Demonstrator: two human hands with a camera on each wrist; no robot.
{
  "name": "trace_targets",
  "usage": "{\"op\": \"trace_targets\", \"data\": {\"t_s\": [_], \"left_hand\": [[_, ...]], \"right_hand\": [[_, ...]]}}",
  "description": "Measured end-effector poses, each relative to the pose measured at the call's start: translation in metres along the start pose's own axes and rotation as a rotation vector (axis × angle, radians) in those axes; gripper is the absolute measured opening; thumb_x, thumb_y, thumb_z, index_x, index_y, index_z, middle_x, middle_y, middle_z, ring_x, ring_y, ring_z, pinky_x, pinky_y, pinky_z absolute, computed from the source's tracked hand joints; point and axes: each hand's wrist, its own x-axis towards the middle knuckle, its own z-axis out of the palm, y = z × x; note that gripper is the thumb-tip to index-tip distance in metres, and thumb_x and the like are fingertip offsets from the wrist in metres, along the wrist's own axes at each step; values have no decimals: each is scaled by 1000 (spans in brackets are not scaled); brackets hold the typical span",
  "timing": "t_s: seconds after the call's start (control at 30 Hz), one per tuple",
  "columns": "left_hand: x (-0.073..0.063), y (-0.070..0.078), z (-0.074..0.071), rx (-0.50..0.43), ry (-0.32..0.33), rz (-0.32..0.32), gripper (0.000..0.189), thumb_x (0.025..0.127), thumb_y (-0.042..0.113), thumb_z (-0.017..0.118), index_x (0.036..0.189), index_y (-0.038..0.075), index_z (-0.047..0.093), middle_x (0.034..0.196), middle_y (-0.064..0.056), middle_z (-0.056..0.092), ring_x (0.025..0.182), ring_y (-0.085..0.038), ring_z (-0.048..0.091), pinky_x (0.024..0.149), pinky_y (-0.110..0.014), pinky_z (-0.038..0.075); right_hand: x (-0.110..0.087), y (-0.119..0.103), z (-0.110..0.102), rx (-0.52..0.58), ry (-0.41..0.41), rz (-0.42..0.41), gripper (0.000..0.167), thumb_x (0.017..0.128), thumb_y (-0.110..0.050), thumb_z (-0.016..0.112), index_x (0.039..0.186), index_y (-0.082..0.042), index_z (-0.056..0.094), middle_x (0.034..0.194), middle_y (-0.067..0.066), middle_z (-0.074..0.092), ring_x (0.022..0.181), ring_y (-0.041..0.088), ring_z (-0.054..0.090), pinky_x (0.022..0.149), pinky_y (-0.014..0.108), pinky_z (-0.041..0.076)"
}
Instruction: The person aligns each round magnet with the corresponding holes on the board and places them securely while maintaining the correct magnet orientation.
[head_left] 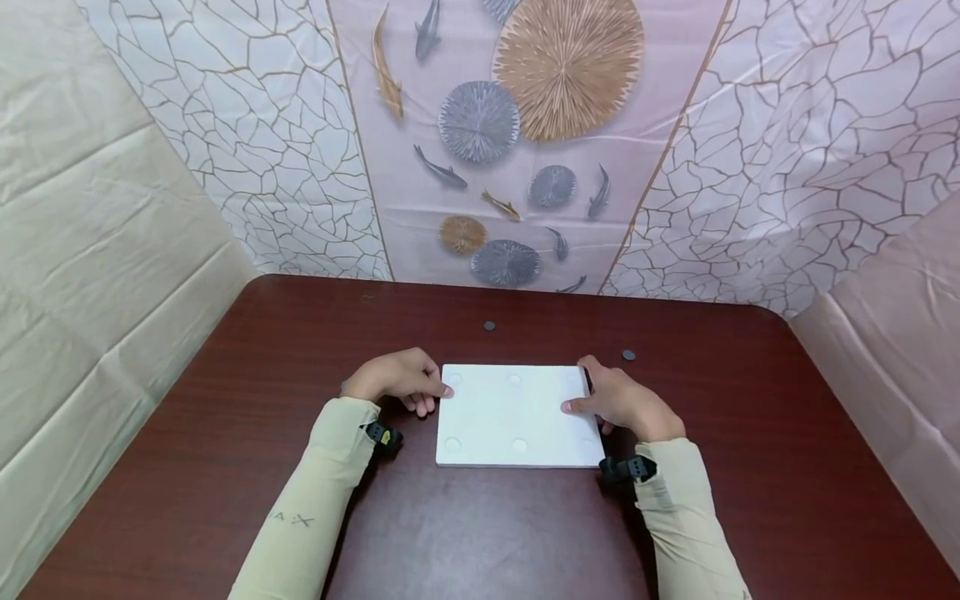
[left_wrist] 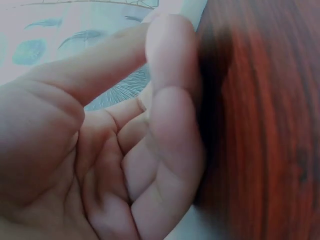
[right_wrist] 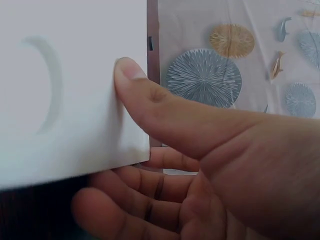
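A white rectangular board [head_left: 495,417] with several shallow round recesses lies between the two hands. At its left edge, my left hand [head_left: 405,379] pinches it, thumb over the top and the other fingers curled; in the left wrist view the fingers [left_wrist: 170,135] run close along the tabletop and only a bit of the board shows past the fingertips. My right hand [head_left: 626,402] grips the right edge. In the right wrist view its thumb [right_wrist: 150,97] presses the top face, and the fingers [right_wrist: 145,200] curl below the raised edge, their tips partly hidden.
Two small dark discs lie on the brown table [head_left: 187,467]: one disc [head_left: 489,326] beyond the board, another disc [head_left: 628,355] near the right hand. A patterned cloth [head_left: 510,183] hangs behind the table, and pale cloth walls [head_left: 82,317] stand at the sides.
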Motion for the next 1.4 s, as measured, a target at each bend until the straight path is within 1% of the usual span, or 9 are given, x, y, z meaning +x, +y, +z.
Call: {"op": "trace_targets", "data": {"t_s": [0.13,0.33,0.47,0.7,0.83,0.93,1.07,1.23,1.4], "left_hand": [[2,0,-2,23,-5,9,35,105,27,68,78,4,69,66,-4,69,55,-10,64,59,-25,54],[5,1,-6,38,1,42,39,106,28,66,76,4,69,65,-4,69,53,-10,64,57,-24,54],[8,-2,-7,24,-7,53,38,107,27,64,78,4,68,67,-5,71,54,-11,67,58,-24,56],[11,-4,-3,-8,-24,52,38,109,23,60,77,4,66,69,-7,71,55,-12,68,56,-24,55],[10,0,1,16,-31,58,39,110,23,58,77,3,66,68,-6,71,55,-12,67,56,-25,55],[8,4,3,55,-31,56,39,108,26,62,77,4,68,68,-6,70,54,-12,66,56,-24,54],[4,6,4,93,-24,51,37,103,31,70,77,5,70,67,-5,71,55,-11,65,57,-24,53],[0,1,1,77,-15,24,34,101,29,74,78,4,71,68,-6,71,55,-12,66,59,-25,54],[-2,-4,-1,43,-12,7,32,100,27,75,80,3,71,69,-7,71,54,-11,65,58,-25,54]], "right_hand": [[0,-1,0,8,2,12,66,98,-28,79,144,-1,40,88,13,64,61,26,63,61,37,54],[5,-1,-4,-2,15,-6,75,97,-27,80,147,4,34,88,15,61,62,24,62,59,37,55],[7,0,-4,9,17,3,74,98,-27,79,147,3,33,85,15,59,60,23,60,58,36,54],[6,5,0,44,8,8,72,98,-26,78,150,-1,35,86,14,62,62,24,62,59,36,56],[6,12,2,59,7,-11,71,98,-25,79,152,-4,38,85,13,61,60,23,61,59,35,55],[6,18,3,64,14,-34,71,97,-25,80,151,-3,39,85,13,59,59,23,61,58,35,53],[7,21,2,80,23,-50,74,97,-26,80,152,-2,38,84,13,58,57,23,62,58,36,52],[10,17,3,113,27,-52,78,96,-29,81,154,-1,37,88,13,57,57,22,62,59,36,54],[12,13,5,143,31,-58,78,95,-28,82,153,0,38,92,14,57,57,22,61,58,37,55]]}}
